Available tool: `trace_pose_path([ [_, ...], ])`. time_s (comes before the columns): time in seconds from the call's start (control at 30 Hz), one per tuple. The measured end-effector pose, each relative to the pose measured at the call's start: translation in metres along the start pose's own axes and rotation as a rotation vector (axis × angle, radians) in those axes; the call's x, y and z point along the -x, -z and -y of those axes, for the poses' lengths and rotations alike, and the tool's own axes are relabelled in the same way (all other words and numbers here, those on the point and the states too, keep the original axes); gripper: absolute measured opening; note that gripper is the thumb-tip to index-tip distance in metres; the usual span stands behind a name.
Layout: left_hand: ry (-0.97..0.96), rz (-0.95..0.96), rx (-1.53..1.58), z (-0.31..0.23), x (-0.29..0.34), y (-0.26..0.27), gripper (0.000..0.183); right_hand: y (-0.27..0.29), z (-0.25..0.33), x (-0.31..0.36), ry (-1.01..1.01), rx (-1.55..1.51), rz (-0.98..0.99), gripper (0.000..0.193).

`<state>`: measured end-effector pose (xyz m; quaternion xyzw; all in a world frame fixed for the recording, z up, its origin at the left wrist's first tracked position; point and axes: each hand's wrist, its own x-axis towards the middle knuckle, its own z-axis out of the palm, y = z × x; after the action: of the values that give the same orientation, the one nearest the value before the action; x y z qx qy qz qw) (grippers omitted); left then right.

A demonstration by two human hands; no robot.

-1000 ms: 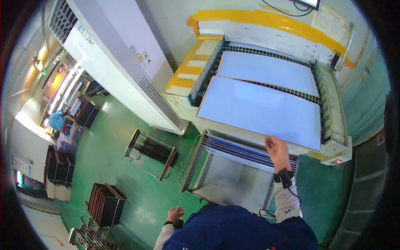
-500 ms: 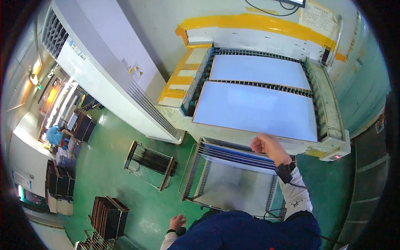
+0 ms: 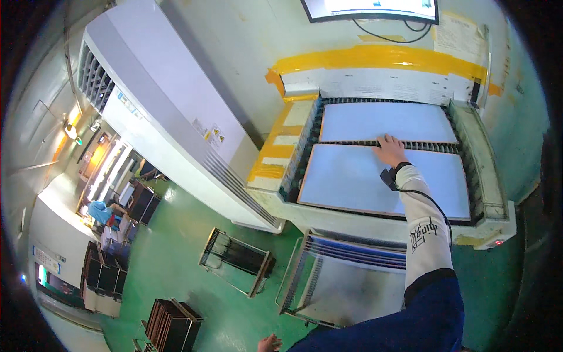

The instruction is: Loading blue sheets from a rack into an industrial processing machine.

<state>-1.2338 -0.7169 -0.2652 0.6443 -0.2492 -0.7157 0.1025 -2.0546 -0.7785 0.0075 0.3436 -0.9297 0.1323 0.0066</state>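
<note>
Pale blue-white with a thin orange edge: that's the near panel, lying flat on the roller conveyor, and here's the right hand on it, at the far edge, just past the middle toward one o'clock! Fingers bent over that edge, slightly apart; whether they grip, I can't tell. At twelve o'clock, across a narrow strip of rollers, lies the far panel, a match in colour. Down at seven, the left hand hangs well away from the panels, cut by the picture's lower edge; fingers look bent, but I can't tell how far they close. Between six and seven, a large slotted rack stands below the conveyor. Small rack at eight, tall white cabinet toward ten, monitor up at twelve, above the yellow tape!
</note>
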Motion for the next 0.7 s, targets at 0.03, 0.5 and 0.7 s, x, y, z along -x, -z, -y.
trace_pose_path([
  [0.03,0.012,0.009,0.034,0.008,-0.002,0.009,0.049,-0.002,0.005,-0.006,-0.013,-0.014,-0.024,0.059],
  [0.5,-0.045,-0.016,0.198,0.018,-0.012,0.005,0.043,-0.01,-0.008,-0.041,-0.059,-0.037,-0.11,0.051],
  [0.7,-0.02,0.086,0.182,0.005,-0.006,-0.001,0.031,-0.019,-0.034,-0.041,-0.01,-0.005,-0.167,0.056],
])
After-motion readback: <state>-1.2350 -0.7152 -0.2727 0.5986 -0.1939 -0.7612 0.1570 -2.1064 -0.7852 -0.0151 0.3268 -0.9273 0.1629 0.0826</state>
